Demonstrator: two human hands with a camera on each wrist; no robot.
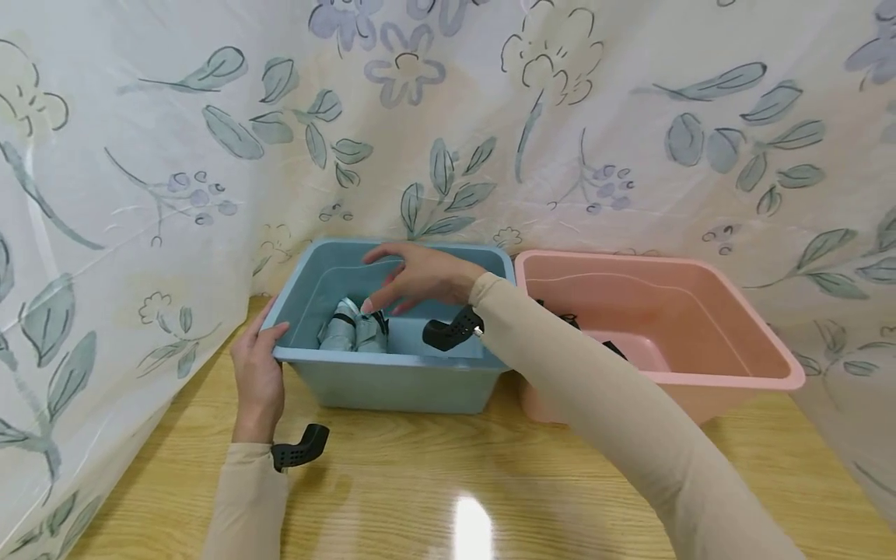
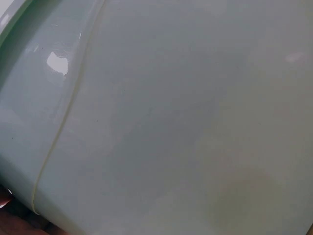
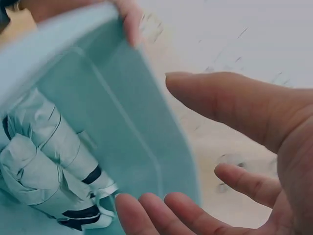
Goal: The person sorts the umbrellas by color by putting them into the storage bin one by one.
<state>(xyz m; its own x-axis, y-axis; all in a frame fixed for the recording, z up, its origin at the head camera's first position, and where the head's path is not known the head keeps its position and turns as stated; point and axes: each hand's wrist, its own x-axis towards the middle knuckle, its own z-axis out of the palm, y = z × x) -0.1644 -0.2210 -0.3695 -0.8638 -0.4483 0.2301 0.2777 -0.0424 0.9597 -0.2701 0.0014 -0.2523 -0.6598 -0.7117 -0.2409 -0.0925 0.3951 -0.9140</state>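
My left hand (image 1: pixel 257 377) grips the front left corner of a blue plastic bin (image 1: pixel 392 359), thumb over the rim. Inside, at the left, two folded pale blue umbrellas (image 1: pixel 341 330) with dark bands lie side by side. Above them hovers my right hand (image 1: pixel 428 276), fingers spread and holding nothing. The right wrist view shows the umbrellas (image 3: pixel 54 132) beside the bin wall (image 3: pixel 139 112), apart from the right hand's thumb (image 3: pixel 234 95) and fingertips. In the left wrist view the bin's outer wall (image 2: pixel 171 117) fills nearly everything, with dim fingers (image 2: pixel 22 223) at the lower left.
A pink bin (image 1: pixel 742 383) stands close against the blue one's right side. Dark items (image 1: pixel 614 350) lie in it, partly hidden by my right sleeve (image 1: pixel 595 389). Both bins stand on a wood-grain table (image 1: pixel 392 482), with a floral curtain (image 1: pixel 448 124) behind and to the left.
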